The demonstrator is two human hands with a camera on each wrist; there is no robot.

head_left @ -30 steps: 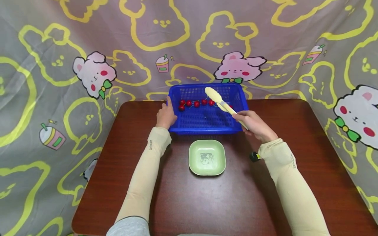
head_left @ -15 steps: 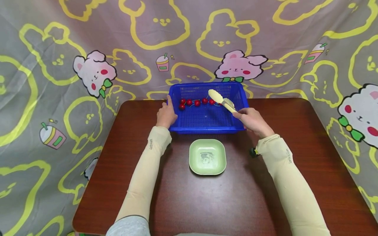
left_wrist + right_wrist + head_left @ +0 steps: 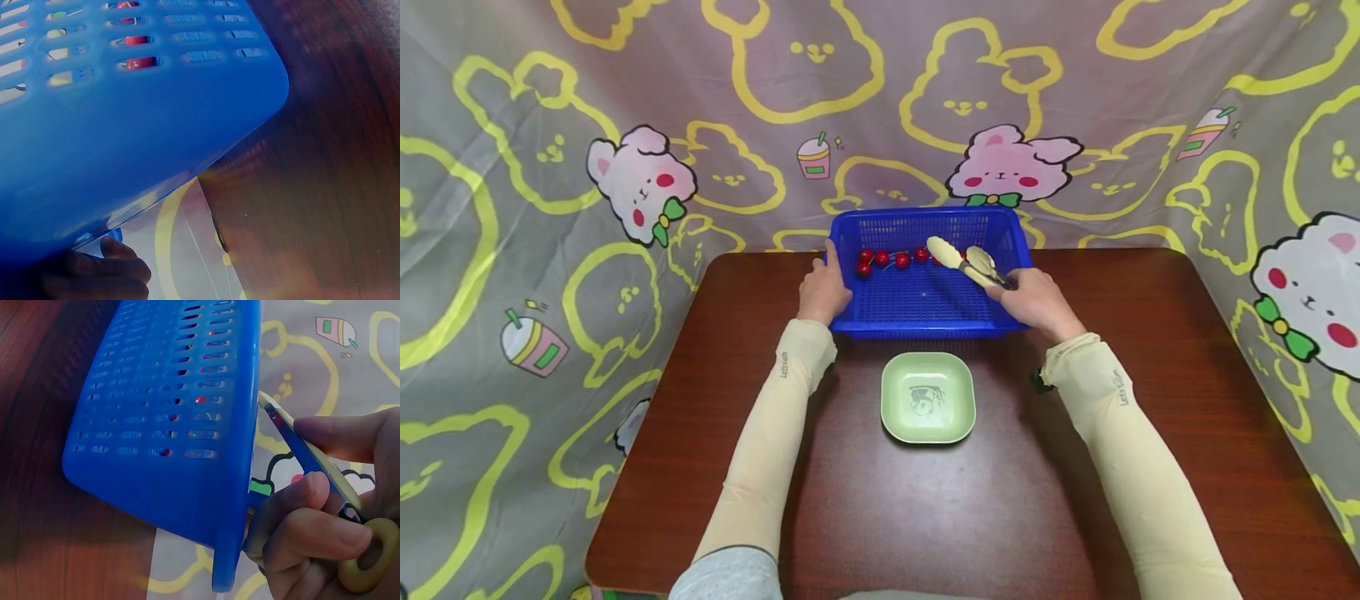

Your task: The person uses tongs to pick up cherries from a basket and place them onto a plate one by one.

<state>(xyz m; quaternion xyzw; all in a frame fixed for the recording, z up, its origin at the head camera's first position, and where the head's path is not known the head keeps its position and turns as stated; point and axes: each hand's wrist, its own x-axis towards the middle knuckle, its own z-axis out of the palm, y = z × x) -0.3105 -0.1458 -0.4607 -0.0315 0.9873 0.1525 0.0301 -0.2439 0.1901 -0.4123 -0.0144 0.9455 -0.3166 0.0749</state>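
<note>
Your right hand (image 3: 1037,302), right of centre in the head view, grasps the cream tongs (image 3: 976,274), thumb on one arm and curled fingers on the other; the right-wrist view shows this grasp at its right edge, just outside the basket rim. The two heads stand apart above the right half of the blue basket (image 3: 895,308), at upper centre of the head view. Your left hand (image 3: 823,292) touches the basket's left side, one finger extended along it; you cannot tell from either view whether the others grip the rim or only brace it.

The step in hand appears to be lining up the tongs with a cherry. The next move probably calls for lowering the parted heads astride one fruit and squeezing lightly, with the basket kept steady; a smooth, round fruit may roll or slip.

The red cherries (image 3: 902,261) lie inside the basket, in a loose row across its far half, with a pair bunched at the left end. They look glossy and round, some with thin dark stems. The tongs partly cover those at the right end, so contact there cannot be judged. Below, at centre, a pale green dish (image 3: 928,427) with a panda print rests on the brown table (image 3: 1000,508).
</note>
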